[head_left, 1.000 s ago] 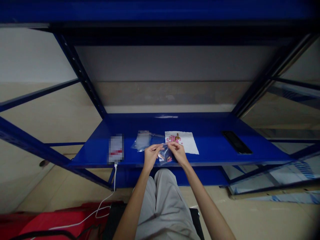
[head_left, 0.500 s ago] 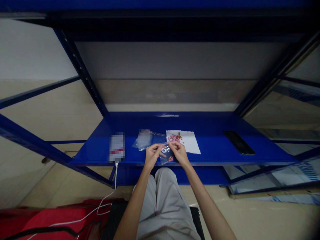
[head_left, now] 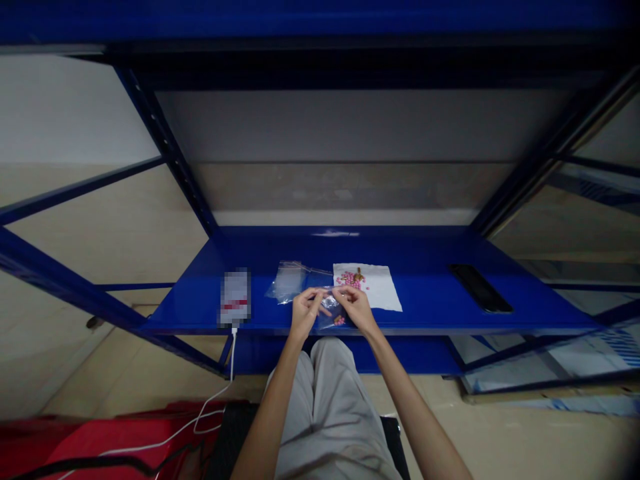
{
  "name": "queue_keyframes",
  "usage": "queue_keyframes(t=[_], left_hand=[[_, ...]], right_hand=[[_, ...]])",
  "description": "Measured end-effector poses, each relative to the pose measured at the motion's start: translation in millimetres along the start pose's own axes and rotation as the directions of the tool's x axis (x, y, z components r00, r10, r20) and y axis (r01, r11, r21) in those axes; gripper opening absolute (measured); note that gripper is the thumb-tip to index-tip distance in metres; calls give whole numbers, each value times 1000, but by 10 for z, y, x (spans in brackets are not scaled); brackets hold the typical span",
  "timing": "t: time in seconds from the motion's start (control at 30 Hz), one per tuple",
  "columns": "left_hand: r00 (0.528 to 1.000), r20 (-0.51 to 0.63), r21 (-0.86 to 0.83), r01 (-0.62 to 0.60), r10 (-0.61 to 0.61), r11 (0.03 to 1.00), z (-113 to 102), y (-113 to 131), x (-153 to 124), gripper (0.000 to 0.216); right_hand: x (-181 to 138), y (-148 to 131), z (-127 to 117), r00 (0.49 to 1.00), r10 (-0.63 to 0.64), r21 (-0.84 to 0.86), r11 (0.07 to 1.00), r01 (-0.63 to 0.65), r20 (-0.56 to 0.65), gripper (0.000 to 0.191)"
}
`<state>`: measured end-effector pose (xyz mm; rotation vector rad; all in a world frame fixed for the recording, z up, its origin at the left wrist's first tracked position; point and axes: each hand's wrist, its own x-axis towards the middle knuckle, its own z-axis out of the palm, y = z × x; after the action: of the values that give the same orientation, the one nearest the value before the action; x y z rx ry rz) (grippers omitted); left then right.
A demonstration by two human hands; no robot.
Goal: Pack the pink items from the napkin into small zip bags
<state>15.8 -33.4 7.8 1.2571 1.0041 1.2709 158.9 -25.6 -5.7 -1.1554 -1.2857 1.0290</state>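
Observation:
Between my hands, at the shelf's front edge, is a small clear plastic bag (head_left: 327, 323) with a few pink beads (head_left: 339, 321) and something brownish at its bottom. My left hand (head_left: 306, 311) pinches the bag's top left part, and my right hand (head_left: 356, 307) pinches its top right. Just beyond lies a white paper sheet (head_left: 385, 287) bearing a pile of pink beads (head_left: 350, 280) and a small brown-gold piece (head_left: 359, 274). More clear plastic bags (head_left: 289, 280) lie flat, left of the sheet and beyond my left hand.
The blue metal shelf (head_left: 425, 293) has uprights at both sides and another shelf overhead. A black phone (head_left: 481, 289) lies at the right. At the left, a blurred-out device (head_left: 235, 298) has a white cable (head_left: 231, 360) running down toward a red object (head_left: 115, 443).
My right hand has shifted slightly left along the bag's top, closer to my left hand. The bag stays in both hands, and the view has tilted a little.

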Motion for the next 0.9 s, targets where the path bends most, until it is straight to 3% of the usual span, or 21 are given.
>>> queue_keyframes(t=[0.4, 0.9], left_hand=[[1000, 10, -1, 13, -13, 1000, -12, -35, 8, 32], [998, -47, -61, 28, -31, 998, 2, -40, 20, 28]], right_hand=[[-28, -102, -46, 989, 47, 128, 990, -65, 142, 25], [-16, -73, -51, 995, 34, 136, 990, -47, 96, 27]])
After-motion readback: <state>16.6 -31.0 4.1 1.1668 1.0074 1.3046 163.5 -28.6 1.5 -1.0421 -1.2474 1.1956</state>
